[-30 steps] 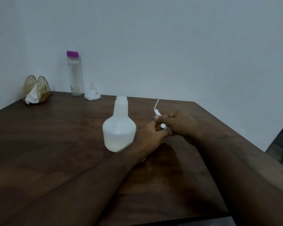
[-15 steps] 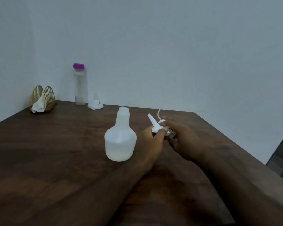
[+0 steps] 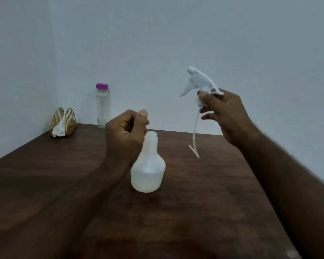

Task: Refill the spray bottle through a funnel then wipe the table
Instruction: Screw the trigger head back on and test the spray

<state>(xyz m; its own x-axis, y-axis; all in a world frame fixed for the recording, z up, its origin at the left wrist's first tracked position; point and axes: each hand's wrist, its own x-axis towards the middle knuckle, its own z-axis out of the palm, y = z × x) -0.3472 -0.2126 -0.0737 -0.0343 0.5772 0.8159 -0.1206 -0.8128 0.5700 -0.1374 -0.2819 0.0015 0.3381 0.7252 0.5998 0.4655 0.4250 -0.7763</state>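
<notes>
Right hand (image 3: 226, 113) pinches the white plastic sprayer (image 3: 200, 81) by its collar, raised well above the table (image 3: 195, 212) since a moment ago, its thin tube (image 3: 195, 135) dangling. Left hand (image 3: 125, 131), off the sprayer now, is a curled fist holding nothing beside the neck of the translucent, bell-shaped bottle (image 3: 148, 171), which stands uncapped mid-table.

White bottle (image 3: 148, 165), purple cap (image 3: 102, 86), brown table (image 3: 45, 174)

matt wood table (image 3: 204, 212), translucent plastic bottle (image 3: 148, 169)
</notes>
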